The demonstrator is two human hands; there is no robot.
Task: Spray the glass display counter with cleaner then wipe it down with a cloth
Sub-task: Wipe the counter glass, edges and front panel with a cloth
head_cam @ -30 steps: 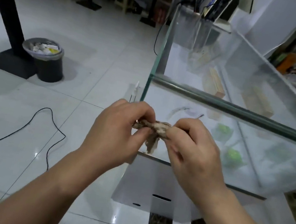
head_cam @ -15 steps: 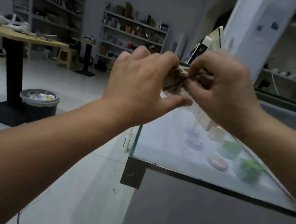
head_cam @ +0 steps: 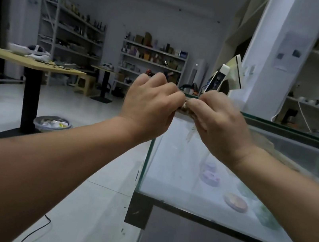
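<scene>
Left hand (head_cam: 150, 107) and right hand (head_cam: 217, 119) both gripping bunched tan cloth (head_cam: 185, 109) above glass display counter (head_cam: 175, 186).

Cloth (head_cam: 185, 110) between left hand (head_cam: 150, 107) and right hand (head_cam: 217, 119) above glass counter (head_cam: 185, 187).

Dim, bluish light fills the room, and the far left corner is nearly black; the pale floor (head_cam: 1, 100) and white pillar (head_cam: 269, 54) catch the most. Shelves (head_cam: 74, 30) bow toward the edges, and the background is slightly smeared.
</scene>
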